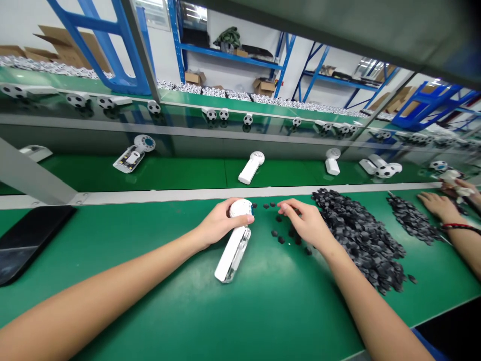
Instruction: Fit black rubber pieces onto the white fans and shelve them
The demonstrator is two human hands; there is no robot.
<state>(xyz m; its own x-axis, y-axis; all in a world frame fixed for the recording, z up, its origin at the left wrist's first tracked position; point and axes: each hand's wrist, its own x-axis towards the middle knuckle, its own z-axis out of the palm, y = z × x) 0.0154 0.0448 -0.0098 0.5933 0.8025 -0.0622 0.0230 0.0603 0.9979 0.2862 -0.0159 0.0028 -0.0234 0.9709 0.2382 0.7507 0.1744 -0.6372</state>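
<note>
My left hand (220, 220) grips the round head of a white handheld device (233, 253), with the thumb across the front. The device's long body slants down toward me, and its side looks clear, with parts showing inside. My right hand (306, 223) is over the green table, thumb and forefinger pinched together. Whatever may be between those fingertips is too small to make out. Beside them lie several loose black pieces (281, 240), small and flat. Right of that hand spreads a large pile of the same black pieces (356, 240).
Beyond the metal rail, a green belt (203, 173) carries white devices (251, 168), some with football-patterned heads. A black tablet-like slab (30, 245) lies at left. At right, a co-worker's hand (439, 206) rests near a smaller black pile (413, 220). A slanted metal post (37, 173) stands at left.
</note>
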